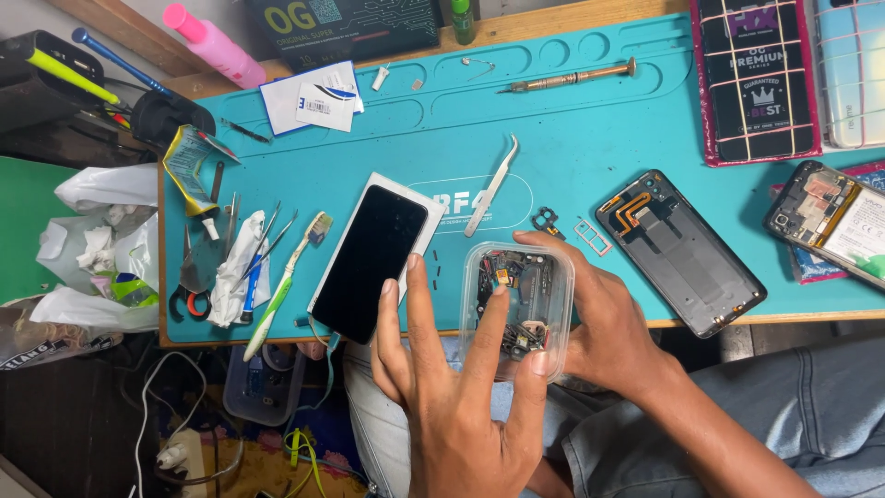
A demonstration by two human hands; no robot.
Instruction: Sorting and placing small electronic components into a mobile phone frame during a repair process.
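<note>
At lower centre, our right hand (599,323) holds a clear parts tub (516,309); our left hand (461,387), fingers spread wide, touches it.

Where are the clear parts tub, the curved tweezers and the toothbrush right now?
Clear parts tub (544,267): head view, on its upper right wall.
Curved tweezers (489,192): head view, middle of the shaft.
Toothbrush (281,293): head view, middle of the handle.

We see curved tweezers (491,187), a toothbrush (284,286) and a bronze screwdriver (567,77) lying apart on our teal bench mat (590,148).
</note>
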